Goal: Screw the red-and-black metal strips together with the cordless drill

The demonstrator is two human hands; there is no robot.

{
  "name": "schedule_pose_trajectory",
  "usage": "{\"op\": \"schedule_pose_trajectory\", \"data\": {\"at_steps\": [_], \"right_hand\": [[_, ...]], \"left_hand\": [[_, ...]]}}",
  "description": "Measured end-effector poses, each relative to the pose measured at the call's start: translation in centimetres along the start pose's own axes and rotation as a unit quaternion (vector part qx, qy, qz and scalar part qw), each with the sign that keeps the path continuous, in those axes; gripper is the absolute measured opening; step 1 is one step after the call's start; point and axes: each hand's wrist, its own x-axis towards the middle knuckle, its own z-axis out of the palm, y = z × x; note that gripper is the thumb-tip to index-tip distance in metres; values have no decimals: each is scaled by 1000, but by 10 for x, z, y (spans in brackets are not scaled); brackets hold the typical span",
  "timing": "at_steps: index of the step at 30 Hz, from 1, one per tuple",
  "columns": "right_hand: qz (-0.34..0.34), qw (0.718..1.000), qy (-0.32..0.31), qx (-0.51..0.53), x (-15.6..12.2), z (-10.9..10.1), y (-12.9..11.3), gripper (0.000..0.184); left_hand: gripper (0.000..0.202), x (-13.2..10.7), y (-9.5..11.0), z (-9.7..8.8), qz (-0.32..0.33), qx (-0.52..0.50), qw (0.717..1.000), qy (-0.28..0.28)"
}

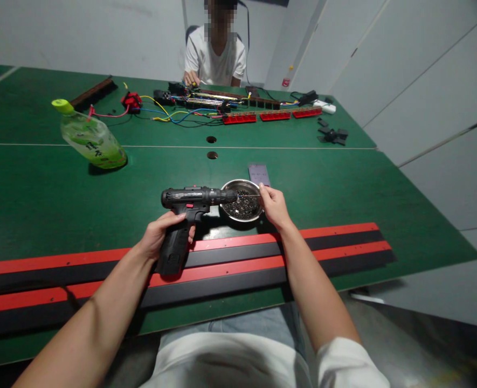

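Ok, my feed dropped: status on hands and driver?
Left hand gripping cordless screwdriver, bit over steel bowl of screws. Right hand at bowl rim. Phone behind bowl, clear.
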Motion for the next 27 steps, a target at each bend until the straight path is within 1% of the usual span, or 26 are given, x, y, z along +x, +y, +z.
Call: {"op": "schedule_pose_trajectory", "data": {"at_steps": [4, 11, 16, 21, 27], "right_hand": [[-23, 999, 25, -25, 0, 2, -5, 66], [-38, 997, 42, -55, -2, 1, -9, 64], [-43, 999, 22, -17, -4, -2, -8, 53], [-23, 1000, 11, 5, -3, -1, -5, 48], [5, 999, 22, 47, -4, 0, -7, 43]], "left_hand": [[23, 0, 0, 1, 3, 4, 1000, -7], [25, 0, 1, 4, 7, 15, 1000, 14], [25, 0, 1, 3, 10, 13, 1000, 11], [24, 0, 0, -1, 18, 5, 1000, 12], [27, -1, 1, 0, 10, 16, 1000, 17]]}}
